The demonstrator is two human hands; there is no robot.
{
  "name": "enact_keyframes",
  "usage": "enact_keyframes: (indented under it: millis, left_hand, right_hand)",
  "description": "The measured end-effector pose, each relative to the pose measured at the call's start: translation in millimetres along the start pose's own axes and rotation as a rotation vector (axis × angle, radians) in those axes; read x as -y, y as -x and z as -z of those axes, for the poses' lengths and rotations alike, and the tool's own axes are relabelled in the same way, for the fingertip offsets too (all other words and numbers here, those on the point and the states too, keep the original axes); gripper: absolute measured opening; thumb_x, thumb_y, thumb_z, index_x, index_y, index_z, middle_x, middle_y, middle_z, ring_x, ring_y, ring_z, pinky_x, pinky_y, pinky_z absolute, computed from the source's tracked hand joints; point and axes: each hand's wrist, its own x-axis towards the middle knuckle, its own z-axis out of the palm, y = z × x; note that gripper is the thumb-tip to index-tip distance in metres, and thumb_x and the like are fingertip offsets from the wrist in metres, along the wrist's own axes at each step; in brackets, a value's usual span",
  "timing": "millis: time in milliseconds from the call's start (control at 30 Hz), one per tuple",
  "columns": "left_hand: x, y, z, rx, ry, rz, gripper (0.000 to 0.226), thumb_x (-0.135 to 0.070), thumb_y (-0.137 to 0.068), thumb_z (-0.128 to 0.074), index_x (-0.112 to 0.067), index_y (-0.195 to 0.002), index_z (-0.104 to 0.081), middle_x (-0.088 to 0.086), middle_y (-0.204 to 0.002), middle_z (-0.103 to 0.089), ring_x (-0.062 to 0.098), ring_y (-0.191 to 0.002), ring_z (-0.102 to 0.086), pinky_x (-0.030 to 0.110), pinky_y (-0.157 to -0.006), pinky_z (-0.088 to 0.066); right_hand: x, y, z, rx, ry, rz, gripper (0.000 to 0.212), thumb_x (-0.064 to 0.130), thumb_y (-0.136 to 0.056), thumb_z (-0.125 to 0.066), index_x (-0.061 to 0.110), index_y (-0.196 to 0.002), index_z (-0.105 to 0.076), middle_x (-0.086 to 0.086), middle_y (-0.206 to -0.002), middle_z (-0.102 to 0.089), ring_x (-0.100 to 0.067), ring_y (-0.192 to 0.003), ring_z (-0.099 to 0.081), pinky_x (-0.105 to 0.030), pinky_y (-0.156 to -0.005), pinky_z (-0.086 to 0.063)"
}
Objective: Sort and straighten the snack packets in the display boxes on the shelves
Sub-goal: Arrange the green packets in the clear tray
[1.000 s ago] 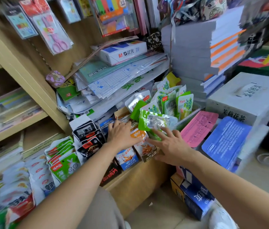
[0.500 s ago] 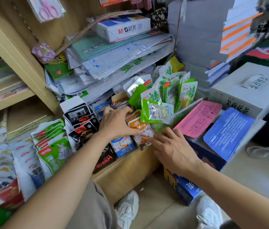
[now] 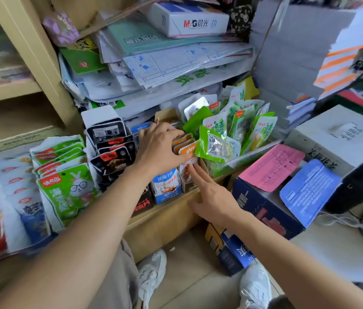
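Several display boxes of snack packets stand on a low shelf. My left hand (image 3: 160, 146) lies over the orange packets (image 3: 186, 148) in a narrow box, thumb against their front and fingers curled over their tops. My right hand (image 3: 211, 195) reaches in from below with straight fingers, its fingertips touching the front orange packet. Right beside them a clear tub holds green packets (image 3: 238, 128), one lying tilted across the front (image 3: 216, 146). To the left stand the blue-and-white packets (image 3: 168, 186) and the black packets (image 3: 111, 150).
Green rabbit packets (image 3: 67, 190) and more white and red packets fill the shelf's left end. Stacked papers and an M&G box (image 3: 189, 21) overhang from above. Pink (image 3: 272, 166) and blue (image 3: 307, 190) box flaps stick out at right. My shoes stand on the floor below.
My left hand has slid right from the blue packets onto the orange ones. My right hand dropped from the green tub to the orange packets' front. The view tilted down.
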Motion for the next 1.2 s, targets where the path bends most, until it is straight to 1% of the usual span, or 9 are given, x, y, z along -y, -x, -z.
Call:
enact_keyframes:
  millis: [133,233,400,667,833,900,1000,1067,1200]
  left_hand:
    - [1,-5,-3,-0.051,-0.113,0.018,0.082,-0.070,-0.070,-0.074,-0.035,-0.141,-0.053,-0.007,-0.130,-0.054,0.023,-0.119,-0.042,0.044,-0.095,-0.030]
    - [1,-7,-7,-0.114,-0.186,0.060,0.070,-0.065,-0.073,-0.075,-0.038,-0.135,-0.058,-0.010,-0.130,-0.058,0.021,-0.117,-0.044,0.044,-0.095,-0.031]
    - [-2,-10,-7,-0.001,-0.240,0.109,0.064,-0.070,-0.075,-0.070,-0.037,-0.129,-0.063,-0.009,-0.132,-0.059,0.023,-0.119,-0.041,0.044,-0.095,-0.030]
    - [-6,5,7,-0.039,0.091,-0.010,0.042,-0.049,-0.086,-0.072,-0.035,-0.125,-0.068,-0.010,-0.116,-0.070,0.018,-0.107,-0.060,0.039,-0.098,-0.036]
    - [-21,14,12,-0.160,0.328,0.028,0.024,-0.039,-0.086,-0.074,-0.030,-0.108,-0.077,-0.020,-0.085,-0.073,0.001,-0.085,-0.067,0.035,-0.085,-0.058]
    - [-33,12,11,-0.108,0.298,0.024,0.030,-0.044,-0.086,-0.072,-0.031,-0.113,-0.075,-0.019,-0.090,-0.074,0.002,-0.088,-0.068,0.035,-0.084,-0.058]
    - [-50,2,3,0.082,0.105,-0.028,0.060,-0.056,-0.087,-0.068,-0.026,-0.139,-0.058,-0.009,-0.120,-0.071,0.016,-0.107,-0.066,0.040,-0.093,-0.055]
    - [-56,-8,-2,0.115,0.064,-0.017,0.064,-0.049,-0.088,-0.071,-0.024,-0.144,-0.053,-0.008,-0.126,-0.068,0.016,-0.107,-0.067,0.039,-0.089,-0.056]
    - [-63,-36,-6,0.050,0.370,0.057,0.039,-0.020,-0.087,-0.075,-0.023,-0.126,-0.067,-0.010,-0.097,-0.073,0.006,-0.077,-0.069,0.034,-0.078,-0.061]
  right_hand:
    - [-1,-6,0,-0.036,0.144,0.011,0.090,0.039,-0.090,-0.061,0.041,-0.157,-0.001,0.012,-0.167,-0.002,-0.024,-0.131,-0.053,-0.038,-0.086,-0.057]
    - [-3,0,3,-0.080,0.171,0.059,0.081,0.034,-0.091,-0.057,0.037,-0.157,-0.010,0.007,-0.167,-0.011,-0.028,-0.137,-0.046,-0.040,-0.092,-0.055]
    - [-10,12,2,-0.065,0.224,0.101,0.077,0.036,-0.093,-0.055,0.038,-0.157,-0.011,0.007,-0.167,-0.013,-0.028,-0.137,-0.046,-0.041,-0.092,-0.056]
    - [-13,7,18,-0.027,0.120,0.141,0.071,0.031,-0.091,-0.062,0.033,-0.155,-0.030,0.008,-0.161,-0.029,-0.018,-0.127,-0.055,-0.030,-0.094,-0.049]
    - [-8,19,55,-0.266,0.059,0.162,0.031,0.028,-0.092,-0.064,0.026,-0.123,-0.068,0.008,-0.118,-0.070,-0.011,-0.094,-0.069,-0.031,-0.078,-0.058]
    - [-16,20,76,-0.367,0.007,0.088,0.019,0.028,-0.092,-0.066,0.023,-0.109,-0.075,0.009,-0.095,-0.073,-0.010,-0.080,-0.068,-0.033,-0.073,-0.058]
    - [-38,13,105,-0.455,-0.053,-0.075,0.021,0.030,-0.090,-0.069,0.023,-0.110,-0.074,0.016,-0.082,-0.066,-0.008,-0.074,-0.065,-0.030,-0.074,-0.056]
    - [-55,4,119,-0.470,-0.094,-0.151,0.026,0.031,-0.087,-0.073,0.023,-0.112,-0.073,0.014,-0.084,-0.067,-0.011,-0.076,-0.064,-0.031,-0.077,-0.055]
    - [-74,-11,128,-0.380,-0.157,-0.142,0.062,0.042,-0.077,-0.083,0.022,-0.132,-0.062,0.008,-0.114,-0.069,-0.011,-0.098,-0.063,-0.029,-0.089,-0.053]
